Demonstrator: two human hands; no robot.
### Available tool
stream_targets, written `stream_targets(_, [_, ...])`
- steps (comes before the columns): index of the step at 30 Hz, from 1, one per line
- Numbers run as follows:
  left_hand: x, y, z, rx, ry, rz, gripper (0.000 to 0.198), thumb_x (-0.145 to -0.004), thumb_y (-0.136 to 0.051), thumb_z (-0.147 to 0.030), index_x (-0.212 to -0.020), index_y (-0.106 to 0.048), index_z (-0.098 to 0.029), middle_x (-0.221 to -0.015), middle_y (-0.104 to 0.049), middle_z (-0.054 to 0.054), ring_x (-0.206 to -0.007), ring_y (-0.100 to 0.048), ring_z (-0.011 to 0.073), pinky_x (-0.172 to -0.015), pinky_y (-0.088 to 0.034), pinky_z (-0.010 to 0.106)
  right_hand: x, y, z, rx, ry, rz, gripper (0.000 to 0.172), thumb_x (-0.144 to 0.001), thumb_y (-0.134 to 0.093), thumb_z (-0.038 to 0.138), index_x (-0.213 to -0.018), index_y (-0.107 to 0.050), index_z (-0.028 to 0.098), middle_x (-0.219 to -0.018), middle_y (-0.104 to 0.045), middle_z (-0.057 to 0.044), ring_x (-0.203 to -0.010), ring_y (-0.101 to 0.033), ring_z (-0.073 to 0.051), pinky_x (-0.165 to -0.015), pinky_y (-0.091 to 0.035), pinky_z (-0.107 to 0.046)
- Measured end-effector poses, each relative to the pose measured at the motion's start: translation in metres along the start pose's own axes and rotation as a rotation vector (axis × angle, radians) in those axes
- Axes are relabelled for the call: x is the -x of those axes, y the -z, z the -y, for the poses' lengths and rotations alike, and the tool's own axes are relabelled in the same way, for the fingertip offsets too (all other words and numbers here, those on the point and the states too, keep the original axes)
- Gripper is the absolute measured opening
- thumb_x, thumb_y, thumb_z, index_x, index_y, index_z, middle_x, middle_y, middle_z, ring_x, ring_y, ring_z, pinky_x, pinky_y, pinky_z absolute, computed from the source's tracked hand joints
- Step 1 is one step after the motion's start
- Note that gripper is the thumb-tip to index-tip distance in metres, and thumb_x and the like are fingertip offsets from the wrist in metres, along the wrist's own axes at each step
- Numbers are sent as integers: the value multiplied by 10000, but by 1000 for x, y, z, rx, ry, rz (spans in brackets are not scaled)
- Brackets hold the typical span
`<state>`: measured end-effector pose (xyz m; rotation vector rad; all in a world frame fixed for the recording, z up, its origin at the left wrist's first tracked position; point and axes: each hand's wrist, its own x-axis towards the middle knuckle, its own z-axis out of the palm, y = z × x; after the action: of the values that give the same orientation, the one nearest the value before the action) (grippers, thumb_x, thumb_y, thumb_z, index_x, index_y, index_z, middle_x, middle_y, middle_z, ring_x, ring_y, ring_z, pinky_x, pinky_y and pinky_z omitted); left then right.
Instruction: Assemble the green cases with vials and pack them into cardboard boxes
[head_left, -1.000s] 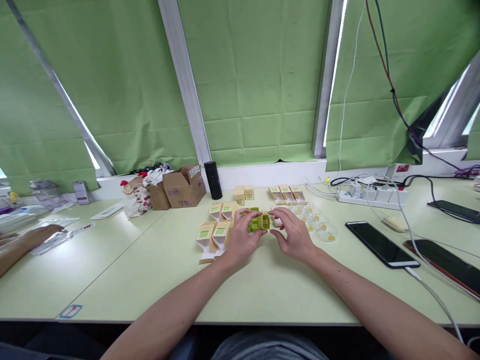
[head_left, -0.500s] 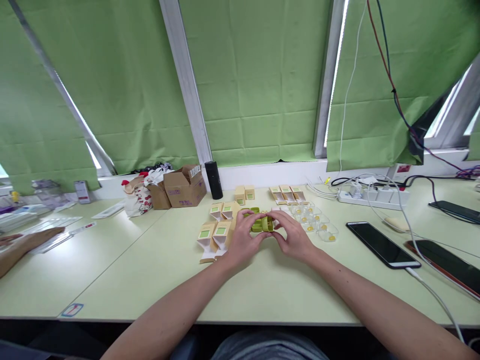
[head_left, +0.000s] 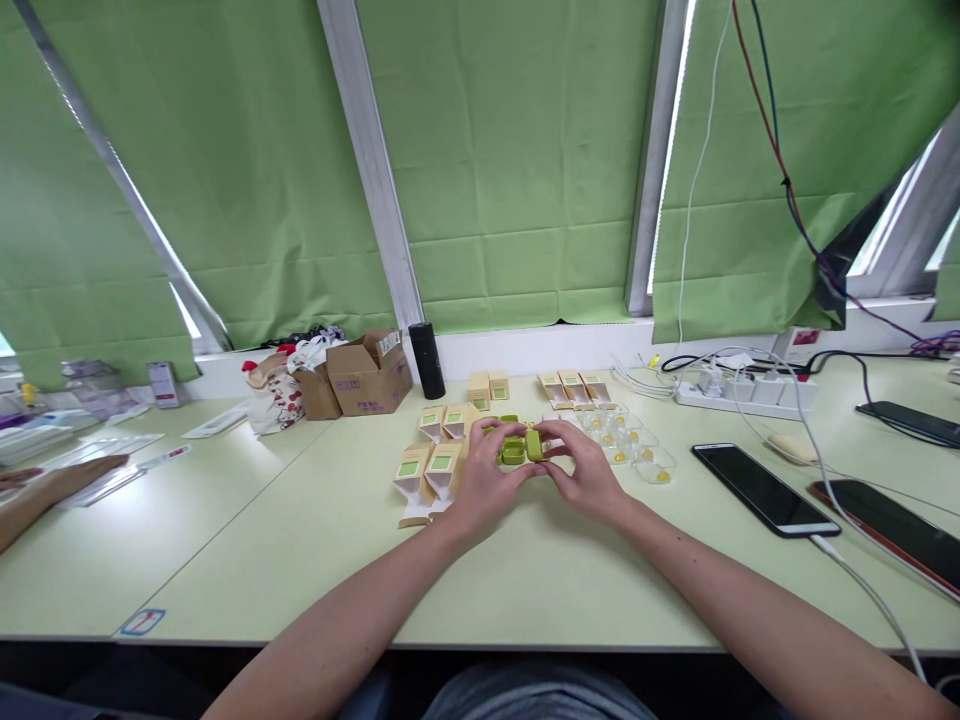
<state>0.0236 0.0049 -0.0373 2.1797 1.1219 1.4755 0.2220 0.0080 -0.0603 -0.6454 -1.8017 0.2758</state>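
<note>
Seated at a pale green tabletop (head_left: pixel 300 560), facing green blinds (head_left: pixel 517 190) hung between slanting grey window frames (head_left: pixel 367 150). Along the back edge, left of centre, next to a black cylinder (head_left: pixel 427 362), a brown cardboard box (head_left: pixel 369 378) with its top flaps raised, and beside that a white cloth bag (head_left: pixel 276 405) with red print. Off to the right, a white power strip (head_left: pixel 750 393) with plugs in it and, nearer, a dark-screened smartphone (head_left: pixel 765 488) on a white cable (head_left: pixel 874 570). At the far left, another person's hand (head_left: pixel 90 475) over clear plastic packaging.

Just left of the working hands, a cluster of small tan cartons (head_left: pixel 444 463) with green squares on their faces, some with white inner flaps folded out; insides too small to read. Behind, two more cartons (head_left: pixel 488 388) and a row of three open cartons (head_left: pixel 574 390). To the right, clear plastic cups (head_left: pixel 655 465) with something yellow in each.

Forearms reaching in from both lower corners, wrists low, left hand (head_left: pixel 484 475) and right hand (head_left: pixel 581 470) nearly meeting at centre. Fingers and thumbs of both narrowed onto a small green case (head_left: pixel 534 446), held upright between the fingertips, right beside other green containers (head_left: pixel 513 451) partly hidden by the left fingers.
</note>
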Motion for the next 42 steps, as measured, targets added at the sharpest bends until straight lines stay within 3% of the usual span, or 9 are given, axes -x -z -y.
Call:
stream_targets(6, [-2, 3, 3, 71, 1, 10, 165, -1026, -636, -329, -1113, -720, -216, -1185, -613, 101, -1154, -671, 233, -993, -605, 401, 0, -1, 0, -38, -102, -63, 395, -957, -681, 204, -1337, -607, 281, -1275, -681, -108, -1105, -738, -270, -874, -732, -468])
stream_targets(14, [-4, -6, 14, 171, 167, 64, 211, -998, -661, -393, -961, -736, -199, -1046, -655, 81, -958, -677, 212, -860, -595, 365, 0, -2, 0, -34, -108, -61, 394, -935, -686, 195, -1313, -612, 279, -1278, -685, -99, -1103, -731, -259, -871, -728, -449])
stream_targets(42, [-4, -7, 8, 304, 214, 108, 200, -963, -693, -375, -900, -676, -186, -875, -667, 38, -809, -691, 180, -815, -572, 339, 1, -5, -1, -58, -116, -37, 369, -926, -689, 198, -1284, -638, 274, -1251, -699, -93, -1068, -741, -249, -854, -734, -454])
